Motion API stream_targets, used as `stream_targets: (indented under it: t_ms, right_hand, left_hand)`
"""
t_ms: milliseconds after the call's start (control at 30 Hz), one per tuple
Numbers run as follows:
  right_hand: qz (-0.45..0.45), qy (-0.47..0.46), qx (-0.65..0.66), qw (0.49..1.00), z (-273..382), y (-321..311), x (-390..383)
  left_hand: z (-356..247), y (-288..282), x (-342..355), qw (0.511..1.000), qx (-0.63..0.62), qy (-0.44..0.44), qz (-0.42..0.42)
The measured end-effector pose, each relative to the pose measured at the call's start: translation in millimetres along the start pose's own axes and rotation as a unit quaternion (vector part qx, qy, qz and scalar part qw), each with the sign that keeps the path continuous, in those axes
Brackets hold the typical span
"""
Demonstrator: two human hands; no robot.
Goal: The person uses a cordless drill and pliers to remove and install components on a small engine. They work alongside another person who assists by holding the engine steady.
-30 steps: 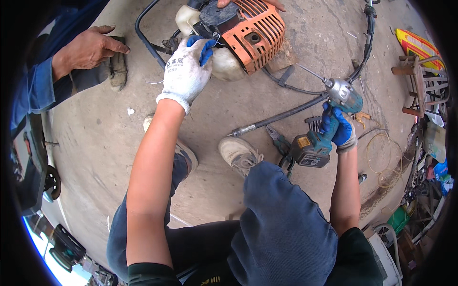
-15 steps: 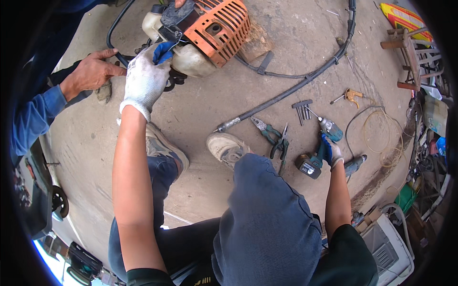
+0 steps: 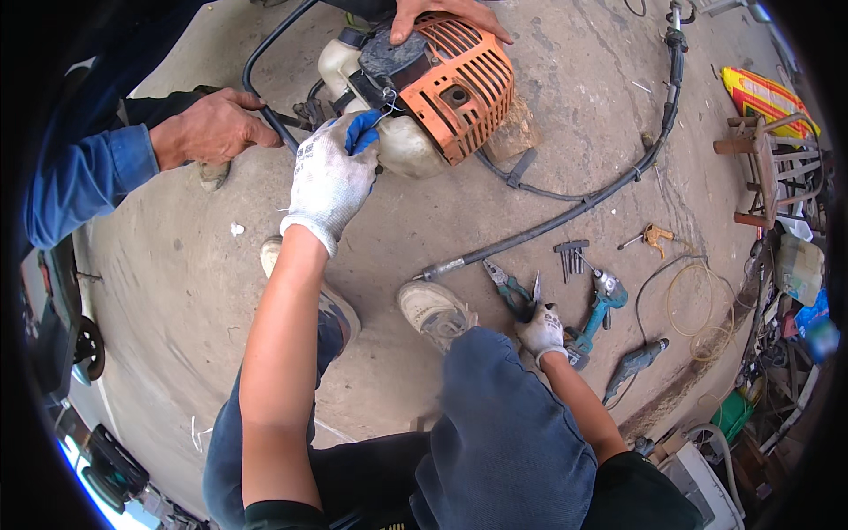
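My left hand (image 3: 334,177), in a white glove with blue palm coating, has its fingers pinched on a thin wire (image 3: 389,104) beside an orange-housed small engine (image 3: 455,93). A whitish tank (image 3: 411,146) sits just right of the fingertips. My gloved right hand (image 3: 541,331) is low on the floor, closed around the handles of the pliers (image 3: 535,287); its fingers hide most of them. Another pair of pliers (image 3: 502,279) lies against it on the left. A teal cordless impact driver (image 3: 604,300) lies just right of this hand, its base partly behind the wrist.
A co-worker's hand (image 3: 450,16) rests on the engine's top; another hand (image 3: 212,128) is by the black hose at left. A wooden block (image 3: 515,132) is beside the engine. A long shaft (image 3: 565,216), hex keys (image 3: 570,256), a second power tool (image 3: 636,364) and a stool (image 3: 755,168) stand or lie right.
My right hand has let go of the impact driver, which now lies on the floor, and moved left onto the pliers. The left hand stays at the engine's wire while the view has shifted.
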State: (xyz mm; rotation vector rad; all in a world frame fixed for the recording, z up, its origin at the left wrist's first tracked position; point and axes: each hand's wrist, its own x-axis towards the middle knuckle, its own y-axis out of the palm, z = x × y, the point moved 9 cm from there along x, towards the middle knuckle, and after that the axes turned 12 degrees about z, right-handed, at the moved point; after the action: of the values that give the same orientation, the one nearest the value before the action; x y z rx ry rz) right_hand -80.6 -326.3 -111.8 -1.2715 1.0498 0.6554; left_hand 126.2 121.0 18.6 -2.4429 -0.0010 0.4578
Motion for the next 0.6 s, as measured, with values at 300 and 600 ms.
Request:
stream_targets:
  t_ms: [300,600]
  right_hand:
    - [-0.022,-0.23,0.289,0.929,141,-207,-80]
    - [-0.366,-0.521,-0.471,0.61,352,-292,-118]
  left_hand:
    - [8,-18,-2,1.0,0.016,0.007,-0.02]
    - [30,-12,24,0.971,-0.188,-0.1,0.109]
